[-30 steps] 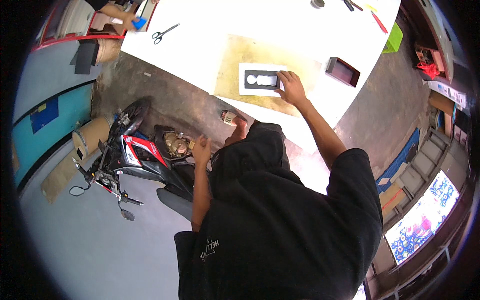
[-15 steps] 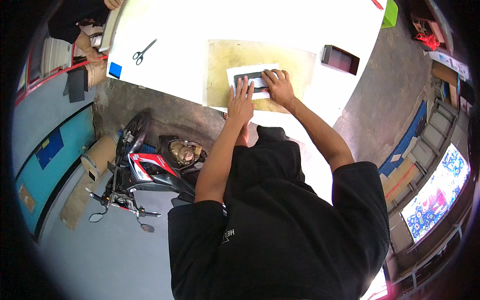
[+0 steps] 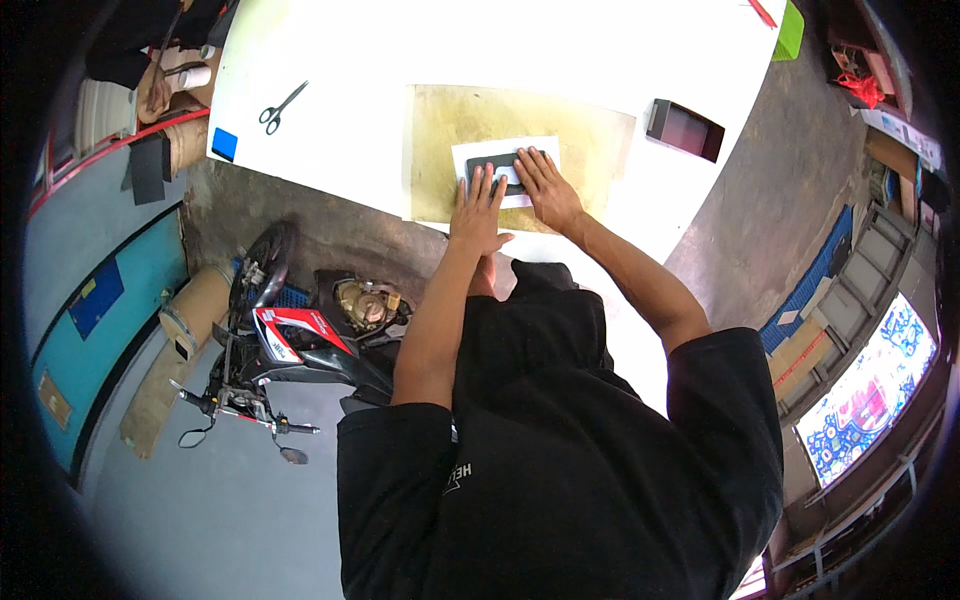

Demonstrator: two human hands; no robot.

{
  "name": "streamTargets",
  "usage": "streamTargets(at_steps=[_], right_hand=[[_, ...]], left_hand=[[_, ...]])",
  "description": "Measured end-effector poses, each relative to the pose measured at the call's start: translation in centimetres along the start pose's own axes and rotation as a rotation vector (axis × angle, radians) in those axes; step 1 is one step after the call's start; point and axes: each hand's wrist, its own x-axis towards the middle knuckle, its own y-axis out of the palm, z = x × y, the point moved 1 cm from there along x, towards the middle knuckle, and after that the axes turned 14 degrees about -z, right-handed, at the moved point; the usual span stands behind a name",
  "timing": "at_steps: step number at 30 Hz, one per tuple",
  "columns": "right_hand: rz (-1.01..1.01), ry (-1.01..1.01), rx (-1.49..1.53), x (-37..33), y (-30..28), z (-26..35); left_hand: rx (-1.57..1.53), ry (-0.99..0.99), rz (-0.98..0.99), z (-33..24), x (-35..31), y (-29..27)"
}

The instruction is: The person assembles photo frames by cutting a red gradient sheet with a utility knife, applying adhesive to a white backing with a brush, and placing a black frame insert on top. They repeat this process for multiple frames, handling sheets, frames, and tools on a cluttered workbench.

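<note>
L hand (image 3: pixel 480 212) lies palm down at the near left part of a dark panel (image 3: pixel 482 163), fingers straight & spread w/ gaps btwn them, tips on the panel & the white sheet around it, thumb stuck out to the R, clear of the panel. R hand (image 3: pixel 548 192) comes in from the R, fingers long & only slightly apart, tips over the panel's R end; its thumb I can't make out, so can't tell if it pinches anything. The panel has a pale cutout (image 3: pixel 508 174) showing btwn the two hands, & it sits on the white sheet (image 3: pixel 462 152), which is on a yellowish mat (image 3: pixel 580 115) near the front edge of the white table (image 3: pixel 350 140). L of the mat: scissors (image 3: pixel 283 108), handles toward the person, blades pointing away & R; farther L, a flat blue block (image 3: pixel 224 145) at the table corner. R of the mat, near the table's R side: a dark open box (image 3: pixel 686 130). Beyond the table's upper L edge, a co-worker's hand (image 3: pixel 155 92) shows, finger detail too small to tell. Motorbike (image 3: pixel 320 335) on the floor to the L.
</note>
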Motion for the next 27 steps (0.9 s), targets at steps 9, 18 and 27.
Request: streamTargets(at_steps=[9,18,27], right_hand=[[-0.049,0.103,0.125,1.2,-2.6,0.2],[-0.098,0.347,-0.034,6.4,0.9,2.9],[0.004,0.368,-0.103,6.7,1.4,3.2]], left_hand=[[-0.219,0.028,-0.377,1.0,-2.4,0.1],[-0.219,-0.532,-0.313,5.6,-16.0,7.3],[-0.391,-1.066,-0.103,5.5,-27.2,13.1]])
